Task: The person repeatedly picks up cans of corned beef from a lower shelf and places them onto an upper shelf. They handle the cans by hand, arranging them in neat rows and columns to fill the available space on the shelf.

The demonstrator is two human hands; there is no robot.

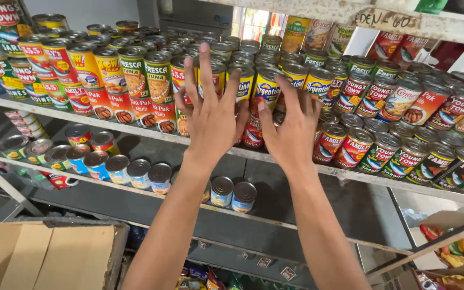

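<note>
Grey shelf [371, 180], stacked cans [135, 80]; left hand [213, 121], right hand [291, 131] spread open, touching cans.

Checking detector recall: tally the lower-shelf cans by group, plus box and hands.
Silver-lidded tin cans left of the left arm: 10
Silver-lidded tin cans between the arms: 2
Brown cardboard box: 1
Bare hands, left hand and right hand: 2
Total: 15
The left arm may hide another can.
</note>
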